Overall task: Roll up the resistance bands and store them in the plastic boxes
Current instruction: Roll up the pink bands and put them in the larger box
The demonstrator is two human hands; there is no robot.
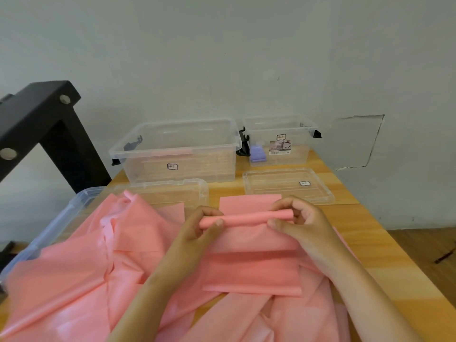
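Note:
A pink resistance band (251,262) lies across the wooden table (365,245), its far end wound into a thin roll (244,218). My left hand (202,228) pinches the roll's left end. My right hand (296,220) pinches its right end. A heap of more pink bands (81,265) covers the table's near left. Two clear plastic boxes stand at the back: a large one (177,154) and a smaller one (281,141) with a purple item inside.
Two clear lids lie in front of the boxes, one on the left (172,191) and one on the right (288,183). A bluish clear bin (51,225) sits at the left edge under the heap. A black metal frame (49,124) stands back left. The wall is close behind.

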